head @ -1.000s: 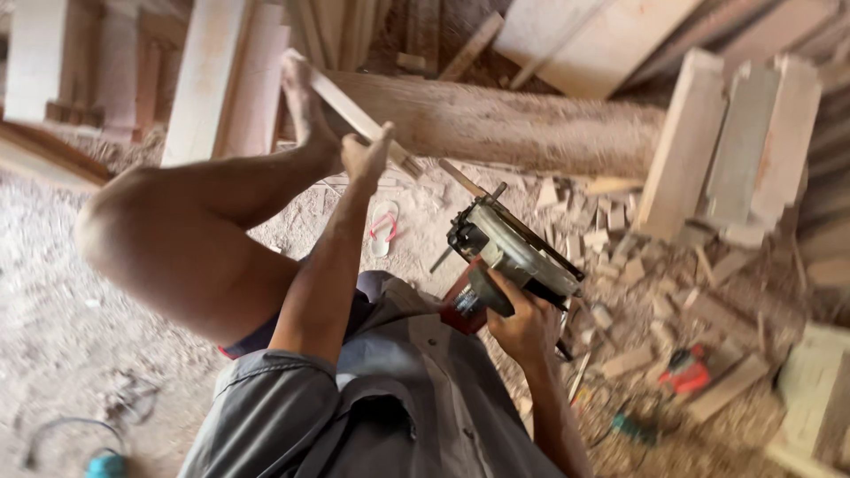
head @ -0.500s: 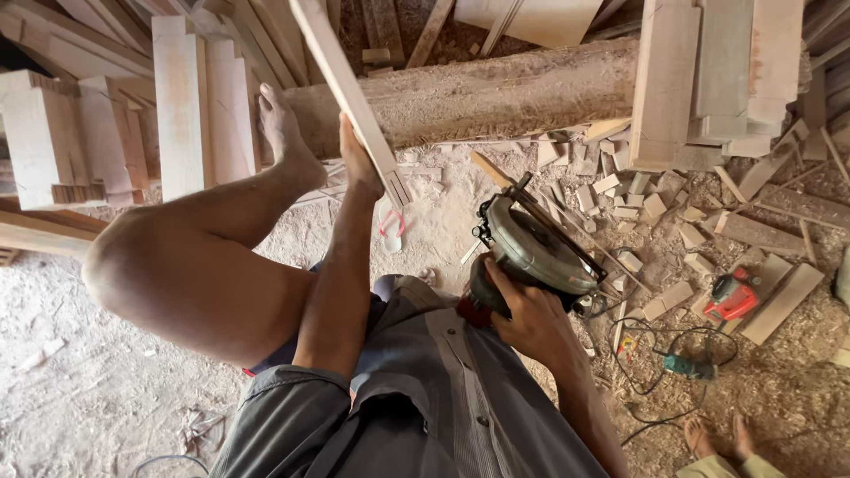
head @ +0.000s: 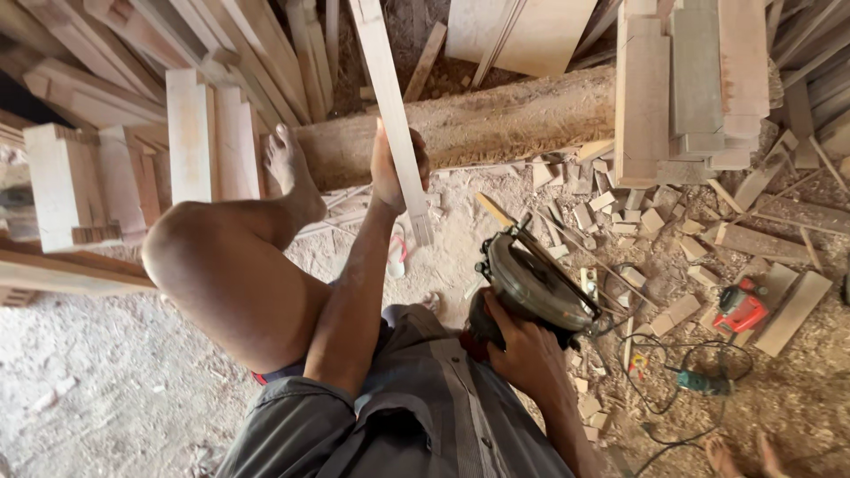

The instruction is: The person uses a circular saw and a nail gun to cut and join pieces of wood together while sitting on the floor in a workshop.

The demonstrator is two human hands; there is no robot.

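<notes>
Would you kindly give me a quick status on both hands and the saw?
Left hand grips thin wooden strip. Right hand holds circular saw, clear of the strip. Offcuts and a cable litter the floor.

The left hand [head: 390,173] grips a long wooden slat [head: 390,106] that reaches away over a log [head: 496,124] lying across the ground, with a bare foot [head: 292,173] against the log just to its left. The right hand [head: 522,354] holds a circular saw [head: 531,283] nearer the body, right of the slat. Stacked boards [head: 691,80] stand at the right, offcuts [head: 637,221] below them, and a small power tool [head: 739,310] lies further right on the sawdust.
</notes>
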